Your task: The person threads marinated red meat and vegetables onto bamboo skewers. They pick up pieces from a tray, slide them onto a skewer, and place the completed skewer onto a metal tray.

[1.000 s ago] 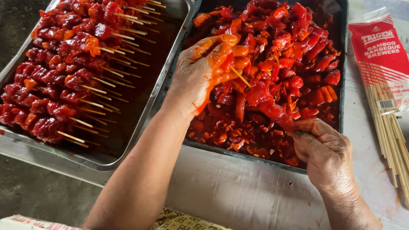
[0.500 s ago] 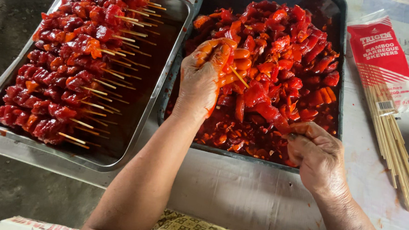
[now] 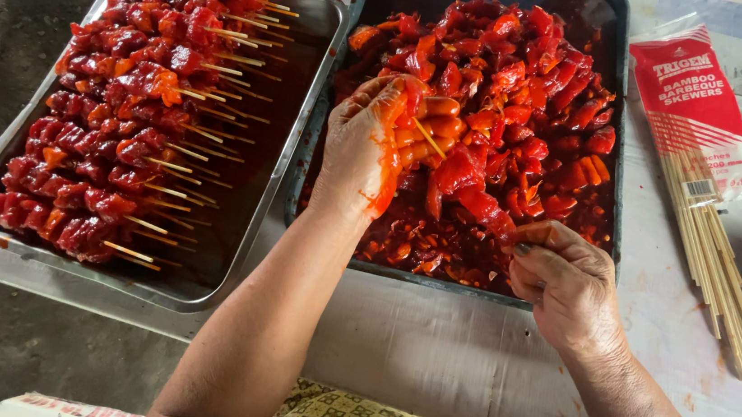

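My left hand [image 3: 376, 141], smeared with orange-red sauce, grips pieces of marinated meat [image 3: 460, 174] on a bamboo skewer [image 3: 429, 138] above the dark tray [image 3: 613, 186] of loose red meat. My right hand [image 3: 564, 277] sits at the tray's near right rim and pinches the lower end of that meat string between thumb and fingers. The skewer's tip shows between my left fingers; the remainder is hidden by meat and hand.
A metal tray [image 3: 244, 260] on the left holds several rows of finished red meat skewers [image 3: 126, 112]. An open red-and-white packet [image 3: 693, 108] of bamboo sticks [image 3: 723, 270] lies at the right on a paper-covered table.
My left hand has drawn back a little toward me with the meat. My right hand has edged left along the tray's rim, staying on the meat's end.
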